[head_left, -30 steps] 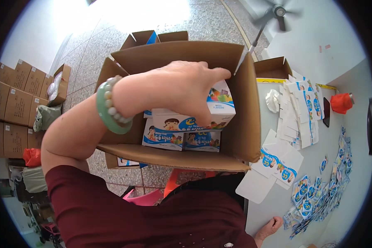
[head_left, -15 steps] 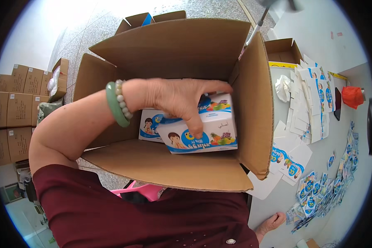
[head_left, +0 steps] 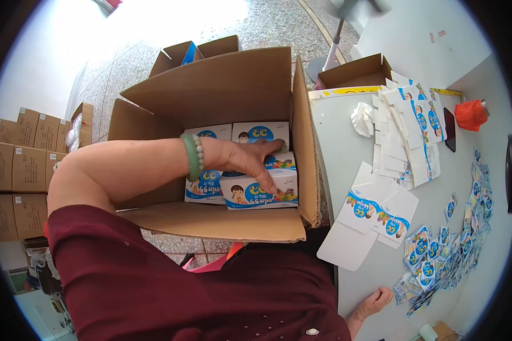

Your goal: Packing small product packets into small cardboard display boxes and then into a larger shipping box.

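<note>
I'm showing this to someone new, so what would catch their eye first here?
The big open cardboard carton fills the middle, with the left hand pressing on small printed boxes packed inside. To its right, flat unfolded box blanks and small sachets spread over the white table.

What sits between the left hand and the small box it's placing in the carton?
Nothing visible. The left hand already rests flat on the small printed box inside the open carton, fingers spread over its top. The right hand is away on the table.
</note>
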`<state>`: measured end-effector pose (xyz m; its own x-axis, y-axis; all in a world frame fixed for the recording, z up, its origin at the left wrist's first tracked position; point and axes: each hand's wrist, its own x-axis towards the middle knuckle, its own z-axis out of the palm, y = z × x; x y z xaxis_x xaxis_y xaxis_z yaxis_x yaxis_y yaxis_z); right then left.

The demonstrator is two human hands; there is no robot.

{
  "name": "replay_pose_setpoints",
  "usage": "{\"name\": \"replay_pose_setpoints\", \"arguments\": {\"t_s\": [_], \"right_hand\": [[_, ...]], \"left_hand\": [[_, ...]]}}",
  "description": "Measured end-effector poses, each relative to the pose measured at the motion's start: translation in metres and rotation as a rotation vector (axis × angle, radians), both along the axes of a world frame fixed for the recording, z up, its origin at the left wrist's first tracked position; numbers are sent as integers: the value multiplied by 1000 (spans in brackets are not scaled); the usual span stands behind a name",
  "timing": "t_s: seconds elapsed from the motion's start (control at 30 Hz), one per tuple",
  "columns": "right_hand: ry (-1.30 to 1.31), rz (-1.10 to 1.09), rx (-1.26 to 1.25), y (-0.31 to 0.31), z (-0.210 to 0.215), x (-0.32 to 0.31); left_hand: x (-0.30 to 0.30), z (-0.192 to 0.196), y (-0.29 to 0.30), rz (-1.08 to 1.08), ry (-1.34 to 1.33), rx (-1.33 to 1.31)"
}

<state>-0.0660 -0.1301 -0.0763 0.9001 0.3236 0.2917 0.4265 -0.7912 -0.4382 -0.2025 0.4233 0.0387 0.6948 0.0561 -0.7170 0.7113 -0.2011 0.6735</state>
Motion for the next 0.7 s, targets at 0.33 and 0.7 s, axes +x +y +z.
{"name": "replay_pose_setpoints", "arguments": {"t_s": [0.33, 0.7], "right_hand": [[-13, 19, -9, -2, -1, 1], [-16, 13, -34, 4, 7, 1]], "left_hand": [[5, 9, -7, -69, 57, -25], [-25, 13, -15, 518, -309, -30]]}}
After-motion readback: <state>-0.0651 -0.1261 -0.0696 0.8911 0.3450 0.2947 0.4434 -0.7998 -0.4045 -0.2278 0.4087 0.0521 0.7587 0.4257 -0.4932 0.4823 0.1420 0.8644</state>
